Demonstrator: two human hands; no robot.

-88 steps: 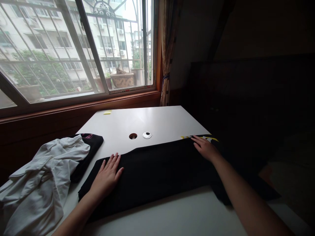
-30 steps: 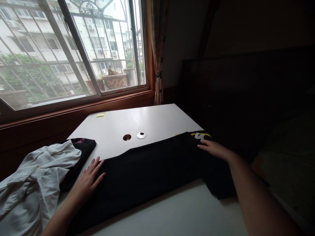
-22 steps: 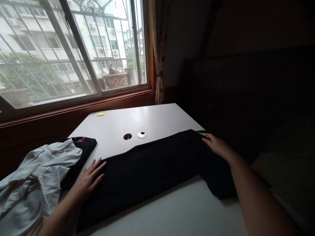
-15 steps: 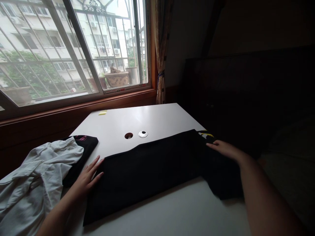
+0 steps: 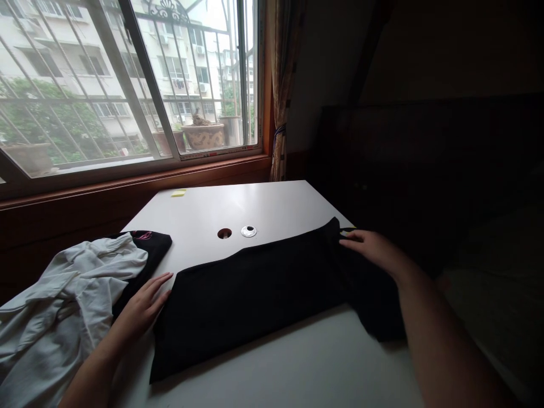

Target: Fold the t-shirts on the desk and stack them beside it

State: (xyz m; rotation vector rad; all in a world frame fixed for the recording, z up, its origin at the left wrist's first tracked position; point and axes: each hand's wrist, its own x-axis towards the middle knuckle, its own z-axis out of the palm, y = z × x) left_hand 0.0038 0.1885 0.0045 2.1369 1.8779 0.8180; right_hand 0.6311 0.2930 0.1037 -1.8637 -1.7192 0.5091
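A black shirt (image 5: 255,294), folded into a long strip, stretches across the white table (image 5: 272,207). Its right end slopes down toward the near side, and a small patch of yellow and white shows by its upper right edge. My right hand (image 5: 361,242) pinches the cloth at that upper right part, thumb and fingers together. At the strip's left end, my left hand (image 5: 147,303) rests with fingers stretched out, close beside the hem.
Left of my left hand lies a rumpled white garment (image 5: 80,283) over a black one with a pink print (image 5: 155,243). Two round holes, one with a silver cap (image 5: 249,231), and a yellow sticky note (image 5: 178,192) are on the table. A barred window (image 5: 127,85) stands behind.
My right hand has moved left with the shirt's right end, and the cloth there has bunched up slightly. My left hand has drawn back a little from the shirt's left edge.
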